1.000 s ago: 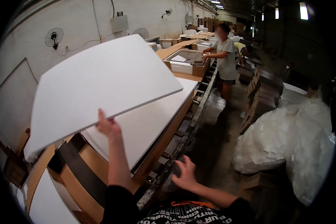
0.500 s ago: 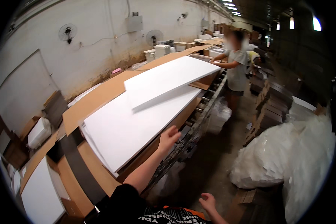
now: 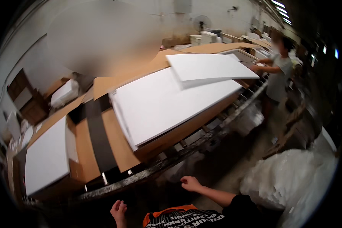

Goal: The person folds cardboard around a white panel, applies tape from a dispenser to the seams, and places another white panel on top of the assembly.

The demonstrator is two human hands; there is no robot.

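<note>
My left hand (image 3: 119, 209) is low in front of my body, its fingers loosely bent and apart, holding nothing. To its right, my right hand (image 3: 191, 184) hangs before the conveyor's near edge with its fingers curled in; nothing shows in it. Neither hand touches the boxes. Beyond them, a white foam sheet (image 3: 155, 110) covers a long open cardboard box (image 3: 190, 133) on the conveyor. A second white foam sheet (image 3: 212, 68) lies askew over its far end. Another box at the left has a white sheet (image 3: 49, 152) on top.
The roller conveyor (image 3: 140, 175) runs from near left to far right. A co-worker (image 3: 279, 74) stands beside it at the far right, hands near the second sheet's end. Large translucent plastic bags (image 3: 285, 178) lie at the right. A wall fan (image 3: 201, 23) hangs at the back.
My view has swung left. My left hand has drawn back from beside the long box toward my body. My right hand has come forward, closer to the conveyor.
</note>
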